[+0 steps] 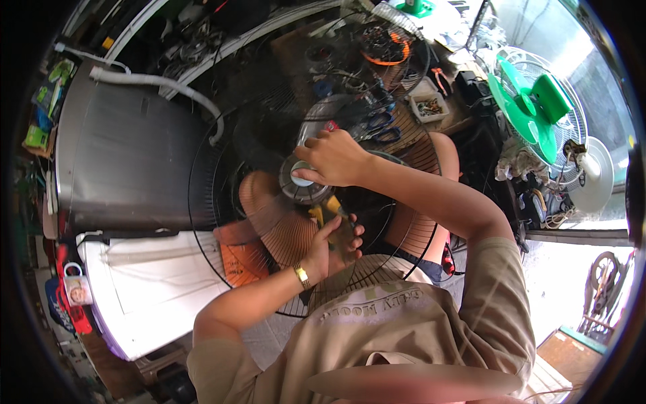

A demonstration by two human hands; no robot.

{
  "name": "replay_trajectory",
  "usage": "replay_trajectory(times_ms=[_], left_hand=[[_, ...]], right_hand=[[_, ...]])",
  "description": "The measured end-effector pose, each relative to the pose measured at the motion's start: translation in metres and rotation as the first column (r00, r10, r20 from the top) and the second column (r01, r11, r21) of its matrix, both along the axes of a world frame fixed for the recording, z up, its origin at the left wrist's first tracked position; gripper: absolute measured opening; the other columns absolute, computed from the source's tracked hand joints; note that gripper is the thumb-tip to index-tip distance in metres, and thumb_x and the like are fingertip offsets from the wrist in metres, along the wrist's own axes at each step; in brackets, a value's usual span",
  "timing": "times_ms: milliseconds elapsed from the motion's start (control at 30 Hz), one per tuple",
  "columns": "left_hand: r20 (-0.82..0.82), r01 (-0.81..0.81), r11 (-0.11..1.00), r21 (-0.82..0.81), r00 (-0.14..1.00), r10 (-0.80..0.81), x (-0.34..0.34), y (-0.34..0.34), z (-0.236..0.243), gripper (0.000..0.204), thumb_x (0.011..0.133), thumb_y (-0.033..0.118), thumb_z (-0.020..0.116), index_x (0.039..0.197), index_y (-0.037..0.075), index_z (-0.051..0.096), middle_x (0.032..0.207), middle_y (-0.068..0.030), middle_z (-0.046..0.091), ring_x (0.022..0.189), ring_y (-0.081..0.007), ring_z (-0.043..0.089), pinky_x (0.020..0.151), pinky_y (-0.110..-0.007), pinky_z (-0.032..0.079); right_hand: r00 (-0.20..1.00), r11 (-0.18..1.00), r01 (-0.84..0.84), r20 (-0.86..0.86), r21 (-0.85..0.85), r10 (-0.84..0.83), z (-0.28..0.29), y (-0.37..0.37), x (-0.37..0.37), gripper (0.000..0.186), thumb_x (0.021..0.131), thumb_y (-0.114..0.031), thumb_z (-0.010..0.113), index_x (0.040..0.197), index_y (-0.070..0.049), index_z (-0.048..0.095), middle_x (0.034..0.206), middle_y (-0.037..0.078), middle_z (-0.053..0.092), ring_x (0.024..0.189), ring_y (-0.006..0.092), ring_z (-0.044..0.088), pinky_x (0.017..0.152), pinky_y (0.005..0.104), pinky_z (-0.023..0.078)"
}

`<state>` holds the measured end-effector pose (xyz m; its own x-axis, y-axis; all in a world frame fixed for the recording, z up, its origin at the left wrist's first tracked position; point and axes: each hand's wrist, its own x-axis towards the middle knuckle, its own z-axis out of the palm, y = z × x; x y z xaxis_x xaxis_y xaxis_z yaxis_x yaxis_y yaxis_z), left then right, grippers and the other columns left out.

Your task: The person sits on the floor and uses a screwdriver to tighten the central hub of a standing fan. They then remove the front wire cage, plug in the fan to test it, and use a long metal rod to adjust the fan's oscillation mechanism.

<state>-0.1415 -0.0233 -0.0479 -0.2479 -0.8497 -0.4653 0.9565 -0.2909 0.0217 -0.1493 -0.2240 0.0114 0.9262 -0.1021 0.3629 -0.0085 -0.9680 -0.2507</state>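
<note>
A fan with dark, see-through blades (323, 111) and a round hub (306, 192) lies in front of me, inside a wide black wire guard (195, 232). My right hand (333, 158) is closed over the hub, its thumb by the pale round centre and its fingers curled at the base of a blade. Lower down, my left hand (331, 249) wraps round a yellowish, partly see-through object (343, 239). Yellow parts at its upper end point toward the hub. Blur hides what kind of object it is.
Blue-handled scissors (382, 128) and a white tray of small parts (428, 108) lie beyond the guard. A green-bladed fan (531, 104) stands at the right. On the left are a grey metal cabinet (134, 155), a bent pale hose (168, 82) and a white panel (145, 283).
</note>
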Motion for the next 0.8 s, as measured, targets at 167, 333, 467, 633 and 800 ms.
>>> replay_trajectory(times_ms=[167,333,467,633,800], left_hand=[[0.079,-0.008,1.000,-0.014,0.997,0.009,-0.001,0.000,0.004,0.032,0.093,0.040,0.053,0.112,0.014,0.051,0.095,-0.0040,0.050,0.075,-0.0152,0.054,0.069,-0.033,0.052],[0.093,0.021,1.000,-0.010,0.995,-0.020,-0.004,-0.003,0.003,0.033,0.093,0.043,0.053,0.111,0.016,0.050,0.095,-0.0030,0.050,0.077,-0.0154,0.055,0.074,-0.035,0.052],[0.106,0.024,0.999,-0.024,0.994,-0.022,-0.004,0.001,0.001,0.033,0.092,0.044,0.053,0.111,0.017,0.050,0.097,-0.0022,0.051,0.081,-0.0171,0.056,0.082,-0.038,0.048],[0.126,-0.009,1.000,0.000,0.992,0.009,-0.002,0.008,0.003,0.034,0.091,0.045,0.054,0.110,0.017,0.050,0.096,-0.0019,0.050,0.081,-0.0166,0.055,0.081,-0.037,0.048],[0.126,0.050,0.999,-0.006,0.991,-0.049,-0.003,-0.005,0.003,0.034,0.091,0.044,0.054,0.112,0.017,0.051,0.097,-0.0030,0.050,0.082,-0.0183,0.054,0.080,-0.037,0.048]], right_hand=[[0.965,0.971,0.169,0.172,0.169,-0.198,0.041,-0.069,-0.087,0.022,0.082,-0.025,0.063,0.086,-0.005,0.057,0.079,0.014,0.061,0.076,0.0363,0.062,0.066,0.0457,0.049],[0.638,0.565,0.457,0.190,0.686,-0.747,-0.011,-0.177,-0.183,0.028,0.090,-0.026,0.058,0.096,0.000,0.065,0.071,0.012,0.064,0.059,0.0186,0.057,0.059,0.0336,0.045],[0.679,0.495,0.552,-0.016,0.671,-0.734,-0.057,-0.192,-0.184,0.033,0.091,-0.031,0.056,0.094,0.001,0.067,0.066,0.011,0.063,0.062,0.0151,0.061,0.059,0.0326,0.047],[0.866,-0.042,0.236,-0.230,0.971,-0.444,-0.039,-0.176,-0.120,0.054,0.089,-0.037,0.060,0.129,-0.004,0.045,0.093,0.014,0.067,0.069,0.0186,0.064,0.058,0.0301,0.053],[0.944,-0.161,0.102,-0.147,0.982,-0.296,-0.093,-0.233,-0.089,0.041,0.088,-0.033,0.055,0.116,-0.005,0.048,0.101,0.016,0.063,0.076,0.0275,0.063,0.069,0.0391,0.054]])
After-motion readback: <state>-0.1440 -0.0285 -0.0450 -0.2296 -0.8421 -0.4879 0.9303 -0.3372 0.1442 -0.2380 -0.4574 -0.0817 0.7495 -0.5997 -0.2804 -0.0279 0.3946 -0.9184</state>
